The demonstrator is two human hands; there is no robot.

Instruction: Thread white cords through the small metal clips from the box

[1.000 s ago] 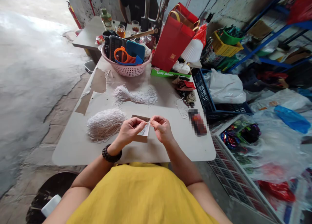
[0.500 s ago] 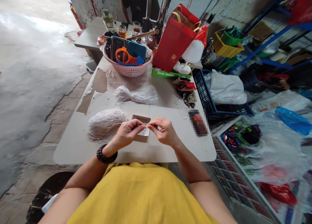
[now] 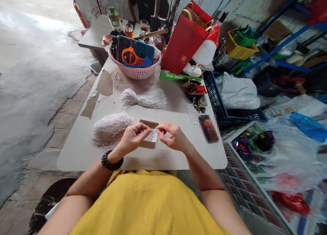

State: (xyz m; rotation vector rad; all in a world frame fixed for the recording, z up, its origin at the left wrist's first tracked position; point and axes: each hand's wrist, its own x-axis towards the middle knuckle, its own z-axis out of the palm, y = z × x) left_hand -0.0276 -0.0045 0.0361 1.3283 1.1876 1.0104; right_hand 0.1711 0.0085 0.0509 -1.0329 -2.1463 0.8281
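My left hand (image 3: 134,137) is closed in a pinch at the table's middle, a dark beaded bracelet on its wrist. Facing it, my right hand (image 3: 172,137) also pinches, thumb against forefinger. A thin white string (image 3: 154,129) runs between the fingertips; its ends are too small to make out. Right below the hands is a shallow cardboard box (image 3: 149,144) with small pale pieces on white paper inside, partly covered by my fingers. A thick bundle of white strings (image 3: 111,129) lies beside my left hand, and a second string bundle (image 3: 143,99) lies farther back.
On the white table (image 3: 84,156) stand a pink basket (image 3: 136,72) of goods, a red paper bag (image 3: 185,41) and a white lamp (image 3: 204,52). A blurred-out item (image 3: 208,128) lies at right. Crates (image 3: 222,105) line the right side. Another person (image 3: 148,5) is behind.
My fingertips have parted slightly, the right hand moving a little to the right, so more of the white string and of the box's contents shows. The view has shifted slightly.
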